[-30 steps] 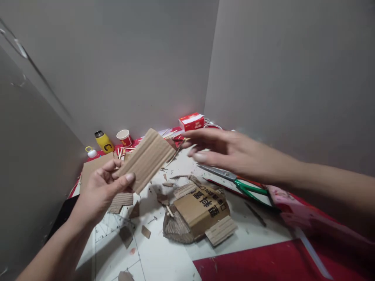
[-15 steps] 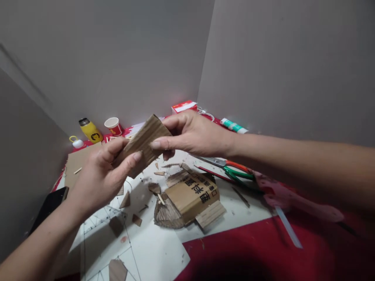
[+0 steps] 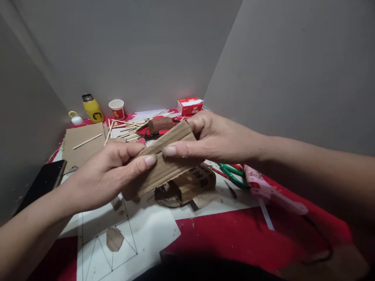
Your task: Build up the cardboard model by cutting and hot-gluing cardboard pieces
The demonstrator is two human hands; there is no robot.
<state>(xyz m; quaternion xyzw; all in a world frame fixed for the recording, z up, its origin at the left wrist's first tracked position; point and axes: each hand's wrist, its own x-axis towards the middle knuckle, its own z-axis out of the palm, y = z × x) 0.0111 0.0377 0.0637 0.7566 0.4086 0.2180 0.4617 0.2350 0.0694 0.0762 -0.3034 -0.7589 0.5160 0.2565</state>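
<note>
Near mid-dial, a corrugated cardboard strip (image 3: 170, 169) slants, thumbs and fingers of the left hand (image 3: 108, 177) at eight o'clock and right hand (image 3: 219, 140) at two clamped on it.

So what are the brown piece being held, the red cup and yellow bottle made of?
Brown piece: matte corrugated cardboard, by its ridges and ragged edge. Red cup: probably smooth paper, by its white lip and printed side. Yellow bottle: smooth, perhaps painted metal given its greyish neck, possibly plastic.
</note>
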